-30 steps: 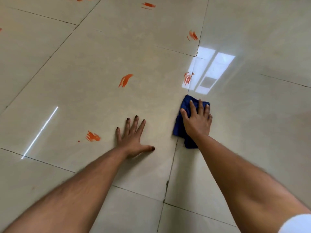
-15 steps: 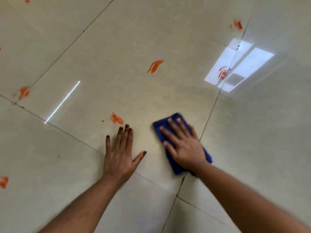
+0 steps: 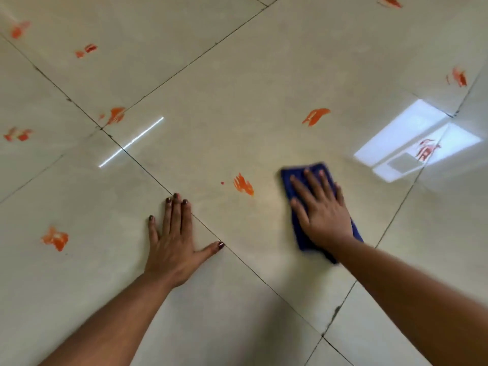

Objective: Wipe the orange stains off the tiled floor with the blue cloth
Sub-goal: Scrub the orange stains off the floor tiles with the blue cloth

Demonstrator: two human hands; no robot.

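Observation:
My right hand [image 3: 320, 211] presses flat on the folded blue cloth [image 3: 290, 183], which lies on the glossy beige tiled floor [image 3: 237, 88]. A small orange stain [image 3: 243, 184] sits just left of the cloth, apart from it. My left hand [image 3: 174, 236] rests flat on the floor, fingers spread, across a grout line. Several other orange stains dot the tiles: one [image 3: 315, 117] beyond the cloth, one [image 3: 426, 150] inside a window reflection, one [image 3: 55, 238] at the near left, one [image 3: 115, 115] by a tile corner.
More orange stains lie farther off at the far left [image 3: 18, 133], upper left [image 3: 85, 51] and upper right [image 3: 458, 77]. A bright window reflection [image 3: 412, 143] glares on the tiles to the right. Dark grout lines cross the floor.
My view has swung left and more stained tiles have come into sight. My right hand has slid the cloth left off the grout line, towards the small stain. My left hand stays planted.

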